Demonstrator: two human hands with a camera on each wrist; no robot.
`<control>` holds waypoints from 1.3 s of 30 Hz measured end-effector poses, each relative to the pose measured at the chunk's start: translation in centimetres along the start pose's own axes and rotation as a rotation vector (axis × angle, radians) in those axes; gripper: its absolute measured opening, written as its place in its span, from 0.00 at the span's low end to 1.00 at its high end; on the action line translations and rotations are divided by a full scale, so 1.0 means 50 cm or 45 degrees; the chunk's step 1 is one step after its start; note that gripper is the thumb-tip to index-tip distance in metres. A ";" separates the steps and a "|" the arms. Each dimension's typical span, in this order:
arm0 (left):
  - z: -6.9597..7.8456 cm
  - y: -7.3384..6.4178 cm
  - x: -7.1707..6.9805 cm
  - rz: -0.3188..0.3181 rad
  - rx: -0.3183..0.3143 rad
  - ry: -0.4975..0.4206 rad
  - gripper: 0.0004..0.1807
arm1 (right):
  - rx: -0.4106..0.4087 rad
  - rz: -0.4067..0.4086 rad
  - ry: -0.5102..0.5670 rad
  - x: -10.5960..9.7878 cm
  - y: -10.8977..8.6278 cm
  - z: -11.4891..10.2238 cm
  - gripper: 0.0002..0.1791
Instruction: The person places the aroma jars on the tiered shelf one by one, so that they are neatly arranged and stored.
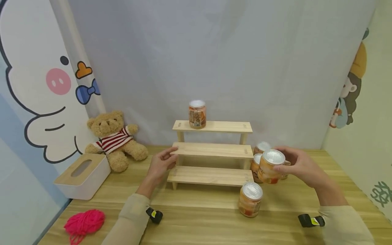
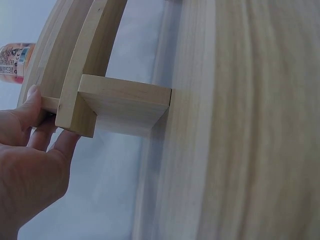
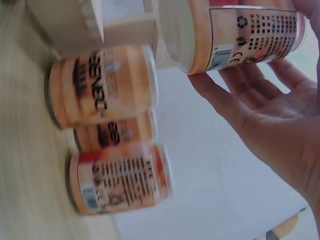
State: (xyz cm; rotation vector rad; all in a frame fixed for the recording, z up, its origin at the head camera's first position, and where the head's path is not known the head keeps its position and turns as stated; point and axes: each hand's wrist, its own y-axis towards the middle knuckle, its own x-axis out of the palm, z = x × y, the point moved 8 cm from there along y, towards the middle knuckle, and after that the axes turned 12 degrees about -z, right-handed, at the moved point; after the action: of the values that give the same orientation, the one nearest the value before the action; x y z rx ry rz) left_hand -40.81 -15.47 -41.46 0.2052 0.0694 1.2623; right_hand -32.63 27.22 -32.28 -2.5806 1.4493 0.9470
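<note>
My left hand (image 1: 161, 164) grips the left end of the middle step of a three-step wooden shelf (image 1: 211, 150). In the left wrist view its thumb lies on the step, with fingers beneath. My right hand (image 1: 299, 167) holds a jar (image 1: 271, 169) with an orange label and silver lid, raised off the table right of the shelf. Behind the held jar, similar jars (image 3: 102, 86) stand close together on the table, partly hidden in the head view. One more jar (image 1: 250, 201) stands before the shelf's right end. Another jar (image 1: 197, 116) sits on the top step, toward the left.
On the left, a teddy bear (image 1: 114, 141) in a striped shirt sits beside a white tissue box (image 1: 85, 182) with a wooden lid. Pink yarn (image 1: 85, 223) lies at the front left. A grey curtain (image 1: 214, 61) hangs behind the table (image 1: 190, 224).
</note>
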 end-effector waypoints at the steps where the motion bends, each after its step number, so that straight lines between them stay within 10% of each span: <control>1: 0.000 0.000 0.001 -0.001 0.001 -0.001 0.22 | 0.006 0.004 -0.006 0.004 0.006 -0.006 0.27; 18: -0.002 0.004 0.001 0.009 -0.006 0.020 0.23 | 0.200 0.028 -0.021 0.045 0.123 -0.055 0.32; 39: -0.006 0.006 -0.005 0.037 0.001 0.013 0.22 | 0.239 0.304 0.117 0.034 0.317 -0.105 0.34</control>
State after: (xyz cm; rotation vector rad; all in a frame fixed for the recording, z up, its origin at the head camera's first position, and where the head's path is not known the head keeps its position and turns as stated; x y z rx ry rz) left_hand -41.19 -15.59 -41.69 0.2010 0.0756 1.2922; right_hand -41.86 15.35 -24.86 -2.3847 1.8064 0.6801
